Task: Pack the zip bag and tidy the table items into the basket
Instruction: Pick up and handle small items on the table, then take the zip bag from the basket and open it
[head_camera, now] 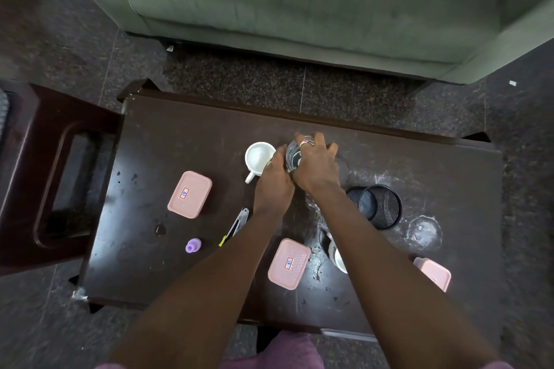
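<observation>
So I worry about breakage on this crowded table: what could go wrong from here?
1. Both hands, left hand and right hand, close on a clear glass-like item; if the grip slips, it may drop onto the table.
2. The white mug stands right beside the left hand; lifting could knock it.
3. The right forearm crosses over a white item that may get swept.
</observation>
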A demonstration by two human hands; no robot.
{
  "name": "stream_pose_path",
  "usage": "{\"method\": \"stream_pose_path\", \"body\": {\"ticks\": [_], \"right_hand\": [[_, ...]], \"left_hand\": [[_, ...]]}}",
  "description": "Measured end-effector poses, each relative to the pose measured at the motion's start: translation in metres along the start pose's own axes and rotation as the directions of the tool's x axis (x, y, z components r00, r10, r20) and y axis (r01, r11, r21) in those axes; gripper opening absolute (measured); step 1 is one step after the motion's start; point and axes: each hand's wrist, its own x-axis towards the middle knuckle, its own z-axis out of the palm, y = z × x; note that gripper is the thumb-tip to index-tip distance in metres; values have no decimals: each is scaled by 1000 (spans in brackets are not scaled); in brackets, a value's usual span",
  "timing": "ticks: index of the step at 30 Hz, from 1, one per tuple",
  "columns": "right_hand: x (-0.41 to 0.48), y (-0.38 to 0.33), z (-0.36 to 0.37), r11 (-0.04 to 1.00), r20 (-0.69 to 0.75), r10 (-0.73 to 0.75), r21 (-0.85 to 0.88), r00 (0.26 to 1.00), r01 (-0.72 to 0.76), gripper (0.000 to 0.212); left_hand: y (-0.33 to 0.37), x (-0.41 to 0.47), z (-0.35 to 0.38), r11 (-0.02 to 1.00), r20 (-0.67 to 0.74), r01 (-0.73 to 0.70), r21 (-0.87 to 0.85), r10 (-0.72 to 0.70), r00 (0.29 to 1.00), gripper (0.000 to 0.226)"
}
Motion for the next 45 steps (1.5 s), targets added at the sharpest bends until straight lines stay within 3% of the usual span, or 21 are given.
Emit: {"method": "stream_pose_path", "body": {"ticks": [13,20,23,27,32,37,40,43,45], "right_hand": [[2,-3,0,999,67,54,-4,996,-54,87],[-6,-15,-5,984,142,155,65,978,-166,106],[-11,-34,-4,988,69,154,-17,986,-153,104],[-19,-89,12,998,-101,25,-55,995,-30,83],[-34,-191,32,985,-119,-171,-7,978,171,61],[-48,-308,45,873,-112,-483,12,868,487,42],[-52,-377,57,800,-67,-597,32,800,599,37],[-48,-436,76,754,-22,-654,53,756,654,32],[-42,-467,89,739,30,-674,41,738,673,32]], "left_hand": [[-12,-6,-11,981,-31,10,196,-4,999,50],[-12,-9,-26,988,-16,-78,135,81,997,57],[-15,-12,-43,993,-49,-77,93,82,995,58],[-23,-18,-87,994,-123,-104,33,107,987,53],[-47,-23,-175,997,-293,-73,25,77,953,50],[-75,-23,-286,995,-512,-78,58,97,853,42],[-96,-18,-349,996,-628,-72,47,85,773,37],[-116,-4,-393,998,-703,7,-60,-47,710,40],[-129,8,-416,946,-718,39,-322,-272,640,47]]}}
